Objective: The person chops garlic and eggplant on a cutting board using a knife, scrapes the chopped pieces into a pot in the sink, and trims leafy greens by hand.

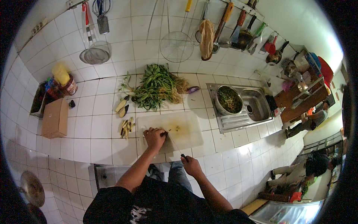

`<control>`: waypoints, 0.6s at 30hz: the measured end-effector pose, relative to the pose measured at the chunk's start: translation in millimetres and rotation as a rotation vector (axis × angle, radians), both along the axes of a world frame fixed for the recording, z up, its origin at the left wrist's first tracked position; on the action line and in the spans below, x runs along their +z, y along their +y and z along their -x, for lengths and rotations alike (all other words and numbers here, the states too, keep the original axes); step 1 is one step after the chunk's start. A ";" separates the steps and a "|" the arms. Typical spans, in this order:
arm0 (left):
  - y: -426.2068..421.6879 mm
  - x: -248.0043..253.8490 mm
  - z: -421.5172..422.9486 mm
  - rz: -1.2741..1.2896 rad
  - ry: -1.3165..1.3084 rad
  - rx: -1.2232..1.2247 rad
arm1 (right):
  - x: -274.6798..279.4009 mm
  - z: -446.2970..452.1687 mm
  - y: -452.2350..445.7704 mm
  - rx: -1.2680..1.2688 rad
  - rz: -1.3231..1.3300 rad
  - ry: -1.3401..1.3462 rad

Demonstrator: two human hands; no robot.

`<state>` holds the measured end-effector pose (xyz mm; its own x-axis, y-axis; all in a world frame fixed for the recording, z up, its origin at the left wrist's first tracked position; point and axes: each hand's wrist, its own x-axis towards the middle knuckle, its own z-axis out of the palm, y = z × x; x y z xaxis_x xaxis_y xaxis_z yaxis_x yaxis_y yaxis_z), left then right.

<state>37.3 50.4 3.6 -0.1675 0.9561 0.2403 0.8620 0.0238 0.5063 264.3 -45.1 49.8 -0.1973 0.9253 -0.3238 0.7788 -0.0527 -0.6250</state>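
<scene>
A white cutting board lies on the tiled counter in front of me. My left hand is on its left part, fingers curled over a small dark piece. My right hand grips the dark handle of a knife, whose blade points up and left to that piece. Small dark bits lie near the middle of the board. Left of the board are pale cut strips and peeled pieces with dark ends. Behind it is a heap of leafy greens with roots, beside a purple eggplant.
A steel sink at right has a bowl of chopped greens on its drainboard. A cardboard box and jars stand at left. Utensils hang on the wall. Two people are at far right.
</scene>
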 end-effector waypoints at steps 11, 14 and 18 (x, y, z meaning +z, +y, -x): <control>-6.0 -3.3 3.3 0.003 0.026 -0.029 | -1.3 0.8 -3.4 -0.054 0.028 0.022; -5.6 -5.0 2.5 -0.078 0.054 -0.041 | -5.8 2.5 -2.0 -0.041 0.001 0.011; -2.7 -9.5 5.2 0.036 -0.002 -0.030 | -1.8 12.6 13.7 -0.057 0.020 -0.003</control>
<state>32.1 47.8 -5.9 -0.1392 0.9688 0.2051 0.8615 0.0164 0.5074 251.7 -31.4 48.0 -0.1438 0.9283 -0.3428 0.7763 -0.1090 -0.6209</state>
